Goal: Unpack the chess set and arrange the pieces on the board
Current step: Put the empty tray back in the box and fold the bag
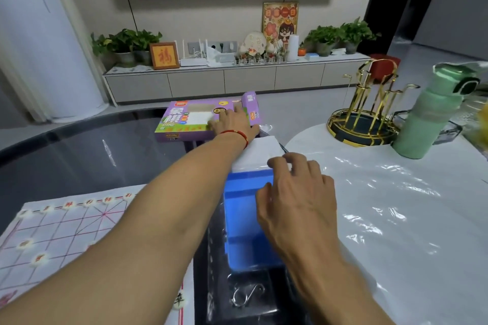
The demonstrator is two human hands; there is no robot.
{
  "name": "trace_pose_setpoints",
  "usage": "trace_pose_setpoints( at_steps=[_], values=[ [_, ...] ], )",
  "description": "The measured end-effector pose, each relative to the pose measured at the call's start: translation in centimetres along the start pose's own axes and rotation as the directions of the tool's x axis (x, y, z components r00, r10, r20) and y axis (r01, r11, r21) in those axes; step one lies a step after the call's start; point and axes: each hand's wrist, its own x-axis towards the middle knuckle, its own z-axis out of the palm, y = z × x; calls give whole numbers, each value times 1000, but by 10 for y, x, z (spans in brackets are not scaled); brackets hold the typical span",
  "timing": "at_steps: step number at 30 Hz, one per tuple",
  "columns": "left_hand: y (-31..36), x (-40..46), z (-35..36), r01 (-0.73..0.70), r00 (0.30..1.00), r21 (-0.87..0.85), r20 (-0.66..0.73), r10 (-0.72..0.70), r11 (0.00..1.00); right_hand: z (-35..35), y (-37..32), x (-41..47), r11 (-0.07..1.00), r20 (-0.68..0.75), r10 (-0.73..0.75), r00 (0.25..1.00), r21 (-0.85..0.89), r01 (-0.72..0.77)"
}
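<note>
**Two hands out, one on the box**

Left hand lies flat with straight fingers on the purple chess box at the table's far side. Right hand curls loosely over a blue tray, gripping nothing obvious. Board with several pieces sits near left.

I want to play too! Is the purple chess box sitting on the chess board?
No, the purple chess box lies on the dark table far from the chess board, with the left hand resting on it.
</note>
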Motion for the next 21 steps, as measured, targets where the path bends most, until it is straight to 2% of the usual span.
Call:
trace_pose_setpoints(
  at_steps=[7, 9, 14, 17, 21],
  values=[
    [5, 12, -5, -107, 994, 226, -4, 110, 968, 4, -1, -7, 1000, -41, -21, 999, -16, 20],
    [0, 15, -13, -56, 995, 158, -71, 67, 986, 3, -1, -5, 1000, -55, -14, 998, -15, 13],
    [-33, 8, -63, 114, 969, -191, -194, -151, 975, -4, -13, -2, 1000, -41, 6, 999, -21, -7],
    [-69, -11, -96, 133, 967, -213, -187, -174, 968, -8, -26, -5, 999, -46, -37, 998, 28, 38],
    [-121, -56, -130, 52, 979, -333, -171, -115, 942, -12, -40, -9, 966, -132, -52, 990, 246, 84]
  ],
)
